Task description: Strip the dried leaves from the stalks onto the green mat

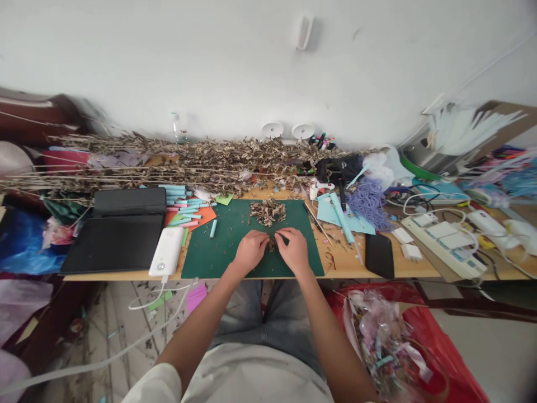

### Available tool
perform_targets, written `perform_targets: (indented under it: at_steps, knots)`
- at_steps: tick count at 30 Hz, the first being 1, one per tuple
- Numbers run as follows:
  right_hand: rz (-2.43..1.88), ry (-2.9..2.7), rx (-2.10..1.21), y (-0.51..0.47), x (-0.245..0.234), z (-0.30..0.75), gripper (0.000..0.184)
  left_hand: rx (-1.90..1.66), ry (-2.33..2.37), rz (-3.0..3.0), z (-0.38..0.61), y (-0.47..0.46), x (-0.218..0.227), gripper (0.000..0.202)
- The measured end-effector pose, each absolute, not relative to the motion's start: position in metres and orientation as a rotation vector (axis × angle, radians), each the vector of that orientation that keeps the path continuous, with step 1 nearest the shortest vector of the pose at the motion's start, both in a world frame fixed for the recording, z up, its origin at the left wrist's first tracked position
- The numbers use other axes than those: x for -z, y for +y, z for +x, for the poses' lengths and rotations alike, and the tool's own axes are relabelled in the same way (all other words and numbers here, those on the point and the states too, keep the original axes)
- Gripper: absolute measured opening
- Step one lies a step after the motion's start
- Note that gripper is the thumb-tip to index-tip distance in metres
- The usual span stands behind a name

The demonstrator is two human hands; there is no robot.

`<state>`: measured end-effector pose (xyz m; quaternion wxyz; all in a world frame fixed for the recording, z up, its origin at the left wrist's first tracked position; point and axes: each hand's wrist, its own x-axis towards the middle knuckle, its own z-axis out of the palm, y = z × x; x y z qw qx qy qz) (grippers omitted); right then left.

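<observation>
Left hand [250, 248] and right hand [293, 248] curl narrowly over dried leaf crumbs [272, 245] near the front edge of the cutting mat [210, 258]; grip cannot be confirmed. Wrist sweep could spill crumbs over that edge.

The person wears an off-white top [255, 374], softly creased across the front, with a loose short sleeve [156, 383] in the same pale cloth on the left arm. The jeans [239, 314] are faded grey-blue denim with a seam at the middle. The left hand [251, 250] and right hand [293, 250] are bare.
</observation>
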<state>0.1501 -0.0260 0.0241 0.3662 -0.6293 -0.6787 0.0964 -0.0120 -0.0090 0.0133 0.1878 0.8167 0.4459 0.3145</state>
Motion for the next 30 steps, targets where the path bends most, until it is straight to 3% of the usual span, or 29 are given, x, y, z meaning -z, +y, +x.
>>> perform_targets:
  at_steps: [6, 12, 22, 30]
  knots:
    - [-1.636, -1.914, -0.182, 0.009, -0.032, 0.138, 0.024, -0.953, 1.353, 2.343, -0.019, -0.009, -0.014, 0.034]
    - [-1.738, -2.028, -0.129, 0.026, -0.031, 0.128, 0.02, -1.022, 1.377, 2.244, -0.025, -0.011, -0.025, 0.031]
    - [-1.537, -1.234, -0.622, 0.031, -0.021, 0.155, 0.023, -1.091, 1.535, 2.082, -0.031, 0.0, -0.017, 0.027]
    - [-1.434, -0.991, -0.788, 0.023, -0.021, 0.165, 0.029, -0.804, 1.39, 2.585, -0.009, 0.037, -0.031, 0.032]
